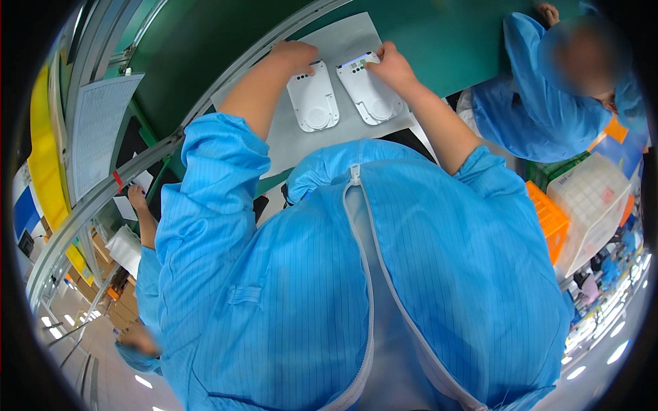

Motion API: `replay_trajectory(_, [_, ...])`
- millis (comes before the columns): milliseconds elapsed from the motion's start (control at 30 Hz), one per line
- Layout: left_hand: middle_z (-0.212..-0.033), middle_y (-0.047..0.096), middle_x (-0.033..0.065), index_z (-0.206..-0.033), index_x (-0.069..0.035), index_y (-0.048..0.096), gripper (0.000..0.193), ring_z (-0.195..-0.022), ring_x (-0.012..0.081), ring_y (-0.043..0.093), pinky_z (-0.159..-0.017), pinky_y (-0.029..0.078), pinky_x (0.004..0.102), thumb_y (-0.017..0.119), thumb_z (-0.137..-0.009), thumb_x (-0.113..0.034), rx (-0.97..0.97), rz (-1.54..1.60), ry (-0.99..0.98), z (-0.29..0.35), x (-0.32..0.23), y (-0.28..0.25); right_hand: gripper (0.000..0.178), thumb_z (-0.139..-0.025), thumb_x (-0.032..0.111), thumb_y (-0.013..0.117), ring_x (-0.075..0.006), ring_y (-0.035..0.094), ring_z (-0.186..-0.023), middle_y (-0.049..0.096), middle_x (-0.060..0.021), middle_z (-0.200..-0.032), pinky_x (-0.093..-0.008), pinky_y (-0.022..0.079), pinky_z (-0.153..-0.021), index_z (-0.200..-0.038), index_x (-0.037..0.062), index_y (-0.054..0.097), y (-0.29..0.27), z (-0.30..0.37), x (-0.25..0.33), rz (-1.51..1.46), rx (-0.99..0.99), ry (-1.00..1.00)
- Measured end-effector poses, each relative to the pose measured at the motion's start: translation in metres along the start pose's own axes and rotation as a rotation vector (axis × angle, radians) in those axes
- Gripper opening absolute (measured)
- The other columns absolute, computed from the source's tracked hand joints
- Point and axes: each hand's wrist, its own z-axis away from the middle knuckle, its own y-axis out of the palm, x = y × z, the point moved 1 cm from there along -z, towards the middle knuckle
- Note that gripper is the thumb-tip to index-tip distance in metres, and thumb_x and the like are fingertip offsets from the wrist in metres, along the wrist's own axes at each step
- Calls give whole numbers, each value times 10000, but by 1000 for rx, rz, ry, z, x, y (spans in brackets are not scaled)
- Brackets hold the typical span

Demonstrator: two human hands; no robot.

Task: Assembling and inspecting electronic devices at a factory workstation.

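Two white plastic device housings lie side by side on a light grey mat [274, 144], each with a round recess at its near end and small dark round openings at its far end. My left hand [297, 56] is closed on the far edge of the left housing [312, 99], its fingertips partly hidden. At the far right corner of the right housing [370, 94], my right hand [393, 68] pinches the edge between thumb and fingers. A strip with green parts shows at that housing's far end.
The mat rests on a green worktop [439, 41] behind a metal frame rail [236, 75]. A co-worker in blue [548, 116] is at the right, near an orange crate [547, 218] and a translucent bin [589, 198]. Another person's arm [146, 222] reaches in at the left, below a hanging sheet [103, 130].
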Motion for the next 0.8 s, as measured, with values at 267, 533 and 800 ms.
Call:
replay_trajectory(267, [-1014,629,94,-996,-90,603,366,-960,289,600,-802,482,434,704,-726,-315,-287,323,-208,29,-4,25,531,-708,299,713,-369,524,-1051,518,-181,-1120,-419,454,-893,-1119,69,469,5,-5,-4,149,-79,-34])
replay_trajectory(533, [-1176,501,249,-1312,81,333,925,-1102,374,491,-922,427,401,736,-659,-435,-676,609,-555,74,-76,90,516,-698,290,703,-386,502,-1089,500,-191,-1154,-436,452,-908,-1129,89,504,9,-9,-6,131,-50,-13])
replay_trajectory(800, [-1278,343,278,-1456,-142,57,1124,-1111,430,399,-930,372,491,749,-622,-438,-476,732,-874,63,-122,80,511,-717,281,696,-387,500,-1089,495,-190,-1165,-421,453,-903,-1135,69,492,4,1,1,107,-13,-21])
